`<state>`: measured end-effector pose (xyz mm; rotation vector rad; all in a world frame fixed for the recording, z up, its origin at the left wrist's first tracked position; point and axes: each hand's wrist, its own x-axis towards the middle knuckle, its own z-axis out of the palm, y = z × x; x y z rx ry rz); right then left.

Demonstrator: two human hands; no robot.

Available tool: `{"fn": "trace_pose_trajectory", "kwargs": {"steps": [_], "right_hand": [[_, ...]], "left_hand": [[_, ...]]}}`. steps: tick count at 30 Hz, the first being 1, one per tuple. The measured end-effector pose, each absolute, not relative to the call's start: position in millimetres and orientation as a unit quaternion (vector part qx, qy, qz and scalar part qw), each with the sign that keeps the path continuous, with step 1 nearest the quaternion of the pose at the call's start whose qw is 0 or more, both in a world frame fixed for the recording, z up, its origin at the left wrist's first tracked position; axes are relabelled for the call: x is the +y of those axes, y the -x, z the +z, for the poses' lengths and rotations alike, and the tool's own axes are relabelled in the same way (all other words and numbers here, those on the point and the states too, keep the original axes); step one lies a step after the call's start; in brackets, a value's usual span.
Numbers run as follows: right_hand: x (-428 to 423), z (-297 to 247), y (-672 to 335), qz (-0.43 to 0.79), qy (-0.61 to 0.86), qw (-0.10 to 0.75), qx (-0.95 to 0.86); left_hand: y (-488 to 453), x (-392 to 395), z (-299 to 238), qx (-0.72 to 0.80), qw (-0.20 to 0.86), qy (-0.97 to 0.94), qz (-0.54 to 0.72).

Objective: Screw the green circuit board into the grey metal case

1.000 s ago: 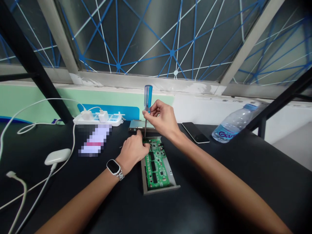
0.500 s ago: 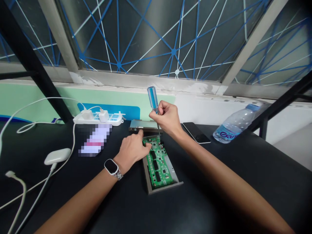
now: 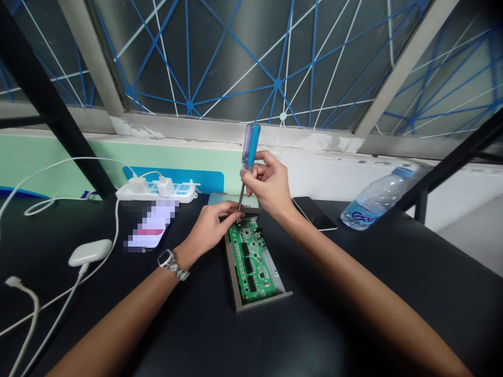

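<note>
My right hand (image 3: 269, 184) grips the screwdriver (image 3: 250, 142); my left hand (image 3: 208, 226) pinches its tip narrowly. I judge a slip could gouge the circuit board (image 3: 251, 262).

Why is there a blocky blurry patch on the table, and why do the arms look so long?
Head view: the patch by the power strip is pixelated, so what lies there cannot be told; the wide lens stretches the right forearm toward the corner and slants the window frame; the screwdriver and circuit board are sharp in soft, even light.
</note>
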<state>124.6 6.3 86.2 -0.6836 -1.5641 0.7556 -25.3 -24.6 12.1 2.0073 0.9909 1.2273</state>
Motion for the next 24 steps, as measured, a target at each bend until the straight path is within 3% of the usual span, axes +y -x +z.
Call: {"fn": "trace_pose_trajectory", "kwargs": {"steps": [9, 19, 24], "right_hand": [[9.5, 94.4, -139.4, 0.353, 0.294, 0.452, -0.765], [13.6, 81.7, -129.7, 0.441, 0.318, 0.447, -0.710], [18.1, 66.7, -120.1, 0.496, 0.332, 0.424, -0.681]], "left_hand": [[36.5, -17.5, 13.0, 0.387, 0.297, -0.756, 0.436], [72.3, -16.7, 43.5, 0.457, 0.230, -0.797, 0.321], [85.9, -10.3, 38.9, 0.485, 0.275, -0.794, 0.243]]}}
